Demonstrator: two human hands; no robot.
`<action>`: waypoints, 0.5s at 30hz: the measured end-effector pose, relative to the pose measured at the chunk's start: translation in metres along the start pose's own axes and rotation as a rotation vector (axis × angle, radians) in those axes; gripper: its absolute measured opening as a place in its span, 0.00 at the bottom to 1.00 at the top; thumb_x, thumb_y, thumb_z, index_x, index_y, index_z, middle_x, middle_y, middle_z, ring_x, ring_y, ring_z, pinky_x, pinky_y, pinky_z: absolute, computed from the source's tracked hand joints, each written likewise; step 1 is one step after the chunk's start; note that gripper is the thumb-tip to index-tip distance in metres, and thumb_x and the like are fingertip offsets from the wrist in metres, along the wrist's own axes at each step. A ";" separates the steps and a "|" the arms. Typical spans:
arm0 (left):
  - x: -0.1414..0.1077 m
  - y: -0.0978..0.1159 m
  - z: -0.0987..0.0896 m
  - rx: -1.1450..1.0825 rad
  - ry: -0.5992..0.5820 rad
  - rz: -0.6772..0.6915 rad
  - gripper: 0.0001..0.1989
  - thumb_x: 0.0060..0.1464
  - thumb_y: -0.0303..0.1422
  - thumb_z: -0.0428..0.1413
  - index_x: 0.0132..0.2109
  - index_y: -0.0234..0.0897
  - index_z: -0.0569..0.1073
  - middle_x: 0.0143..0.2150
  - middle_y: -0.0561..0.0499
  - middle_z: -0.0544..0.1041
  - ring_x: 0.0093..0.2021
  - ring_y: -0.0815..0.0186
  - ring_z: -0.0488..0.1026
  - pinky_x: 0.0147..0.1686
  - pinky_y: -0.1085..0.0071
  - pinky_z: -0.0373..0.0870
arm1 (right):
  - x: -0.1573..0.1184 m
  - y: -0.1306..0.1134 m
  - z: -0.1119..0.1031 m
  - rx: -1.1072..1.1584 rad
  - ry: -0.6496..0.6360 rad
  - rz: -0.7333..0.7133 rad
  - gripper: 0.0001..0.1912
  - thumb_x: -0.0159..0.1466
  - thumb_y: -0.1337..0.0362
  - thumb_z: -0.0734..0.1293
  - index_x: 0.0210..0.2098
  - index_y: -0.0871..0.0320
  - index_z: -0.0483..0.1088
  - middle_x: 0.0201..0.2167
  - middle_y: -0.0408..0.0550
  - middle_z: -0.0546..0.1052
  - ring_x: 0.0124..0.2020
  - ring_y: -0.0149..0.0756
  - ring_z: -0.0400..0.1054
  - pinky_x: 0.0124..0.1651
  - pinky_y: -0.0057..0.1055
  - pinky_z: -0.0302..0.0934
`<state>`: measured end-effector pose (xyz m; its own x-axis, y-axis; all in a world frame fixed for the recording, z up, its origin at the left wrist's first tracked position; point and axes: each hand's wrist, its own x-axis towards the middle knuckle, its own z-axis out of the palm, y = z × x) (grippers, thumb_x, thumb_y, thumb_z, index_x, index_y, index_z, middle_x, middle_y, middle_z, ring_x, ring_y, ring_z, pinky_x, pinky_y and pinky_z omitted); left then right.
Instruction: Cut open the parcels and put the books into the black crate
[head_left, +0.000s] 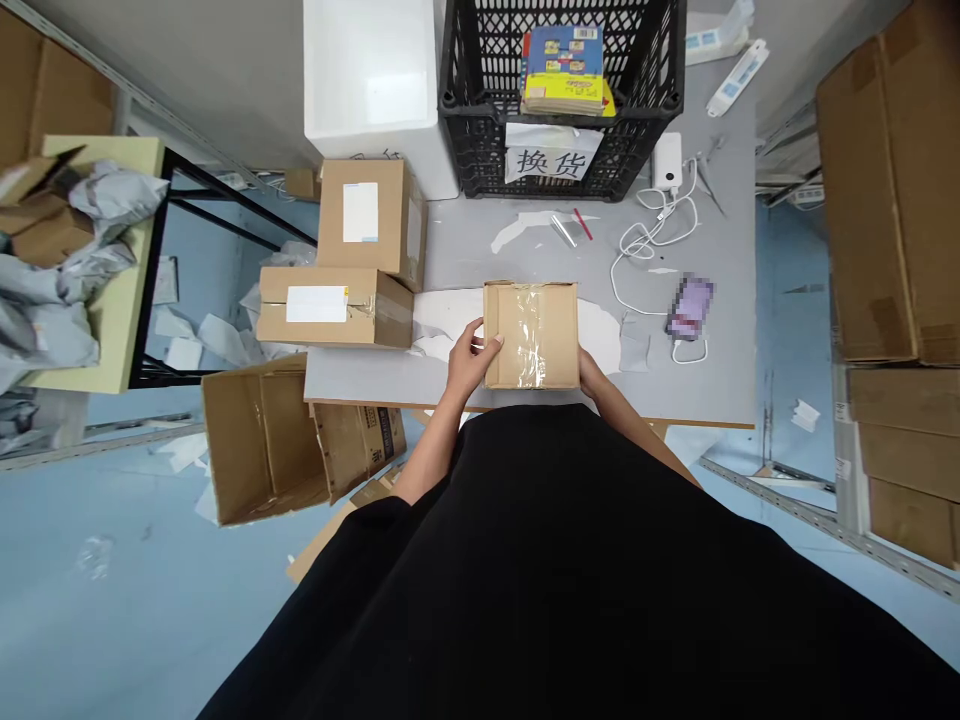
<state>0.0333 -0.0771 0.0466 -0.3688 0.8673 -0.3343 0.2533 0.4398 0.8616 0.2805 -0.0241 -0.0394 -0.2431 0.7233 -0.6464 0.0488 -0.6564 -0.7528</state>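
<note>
I'm gripping a brown, clear-taped cardboard box (531, 335) between my left hand (471, 362) and right hand (591, 376), both grips closed on its sides.

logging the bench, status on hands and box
Left hand and right hand on taped cardboard box, flat on grey table. Taped cartons to its left, apart from it.
</note>
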 end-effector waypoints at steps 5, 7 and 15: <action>0.009 -0.022 0.001 -0.205 -0.029 0.010 0.29 0.63 0.57 0.47 0.56 0.41 0.76 0.39 0.47 0.77 0.40 0.63 0.73 0.44 0.67 0.70 | -0.024 -0.040 0.009 -0.042 0.016 -0.183 0.36 0.67 0.32 0.51 0.63 0.44 0.65 0.68 0.42 0.66 0.68 0.44 0.61 0.68 0.50 0.58; 0.013 -0.036 0.006 -0.305 -0.046 -0.046 0.30 0.64 0.56 0.44 0.54 0.40 0.76 0.42 0.46 0.77 0.42 0.62 0.74 0.45 0.66 0.71 | -0.038 -0.054 0.017 -0.134 0.048 -0.283 0.35 0.66 0.33 0.56 0.66 0.42 0.60 0.70 0.42 0.62 0.70 0.44 0.58 0.69 0.49 0.57; 0.021 -0.075 0.042 -0.445 -0.128 -0.326 0.20 0.62 0.49 0.54 0.48 0.37 0.77 0.45 0.43 0.82 0.54 0.53 0.74 0.55 0.60 0.69 | -0.046 -0.062 0.036 -0.412 0.214 -0.387 0.41 0.65 0.36 0.61 0.72 0.43 0.51 0.68 0.44 0.66 0.67 0.51 0.61 0.70 0.54 0.54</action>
<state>0.0438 -0.0820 -0.0411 -0.2468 0.7367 -0.6295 -0.2672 0.5727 0.7750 0.2538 -0.0240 0.0414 -0.1202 0.9482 -0.2940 0.3770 -0.2304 -0.8971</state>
